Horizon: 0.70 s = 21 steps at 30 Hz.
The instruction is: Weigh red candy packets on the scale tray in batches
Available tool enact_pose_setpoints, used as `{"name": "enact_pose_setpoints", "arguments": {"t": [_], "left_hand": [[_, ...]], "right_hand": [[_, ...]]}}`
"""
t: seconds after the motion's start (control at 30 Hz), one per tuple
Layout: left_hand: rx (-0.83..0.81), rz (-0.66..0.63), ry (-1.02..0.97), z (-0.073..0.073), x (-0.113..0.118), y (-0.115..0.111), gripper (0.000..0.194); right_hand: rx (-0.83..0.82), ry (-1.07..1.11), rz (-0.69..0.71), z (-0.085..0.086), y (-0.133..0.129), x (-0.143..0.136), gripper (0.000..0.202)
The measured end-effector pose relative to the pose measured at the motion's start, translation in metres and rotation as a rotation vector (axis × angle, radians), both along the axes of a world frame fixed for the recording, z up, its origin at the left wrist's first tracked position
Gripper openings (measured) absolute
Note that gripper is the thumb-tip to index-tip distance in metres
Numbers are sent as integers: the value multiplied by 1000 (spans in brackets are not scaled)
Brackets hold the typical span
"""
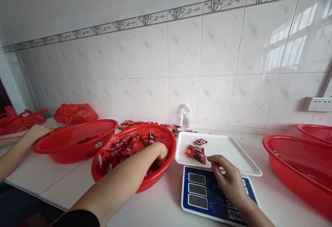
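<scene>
My left hand (pixel 161 151) reaches down into a red plastic basket (pixel 169 133) full of small red snack packets (pixel 129 145). Its fingers are hidden among the packets and behind the rim. Over the near edge of the white tray (pixel 228 151) is my right hand (pixel 229 178), loosely bent, thumb and forefinger a little apart. Its fingertips are right beside a red packet (pixel 199 156) on the tray; whether they touch is unclear. Two more packets lie close by, one being a dark red packet (pixel 200 142) farther back. The tray sits on a blue digital scale (pixel 215 199).
Left stands another red basket (pixel 75 151), with a co-worker's hand (pixel 40 132) near its rim. Red plastic bags (pixel 75 113) lie behind it. A clear bottle (pixel 186 117) and flat red packaging (pixel 132 124) are by the tiled wall. More red baskets (pixel 298 168) stand at right.
</scene>
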State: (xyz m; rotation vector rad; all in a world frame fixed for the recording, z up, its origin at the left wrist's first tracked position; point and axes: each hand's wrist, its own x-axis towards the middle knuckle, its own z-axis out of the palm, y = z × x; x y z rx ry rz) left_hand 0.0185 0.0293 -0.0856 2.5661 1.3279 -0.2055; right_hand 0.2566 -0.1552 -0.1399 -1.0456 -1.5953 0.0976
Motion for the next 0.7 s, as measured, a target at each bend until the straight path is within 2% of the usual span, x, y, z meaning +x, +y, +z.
{"name": "enact_pose_setpoints", "arguments": {"t": [0.1, 0.2, 0.37, 0.47, 0.57, 0.7], "left_hand": [[-87, 40, 155, 4, 1, -6, 22], [-30, 104, 168, 11, 1, -11, 18], [273, 254, -48, 36, 1, -17, 20], [460, 288, -221, 50, 4, -22, 22], [608, 229, -394, 57, 14, -28, 24], [789, 41, -664, 59, 31, -37, 21]], "right_hand": [[12, -6, -4, 0, -1, 1, 17], [22, -14, -10, 1, -1, 1, 16], [12, 3, -1, 2, -1, 0, 18], [-5, 11, 9, 3, -1, 0, 18], [-19, 20, 12, 2, -1, 1, 19], [-11, 33, 22, 1, 0, 1, 19]]}}
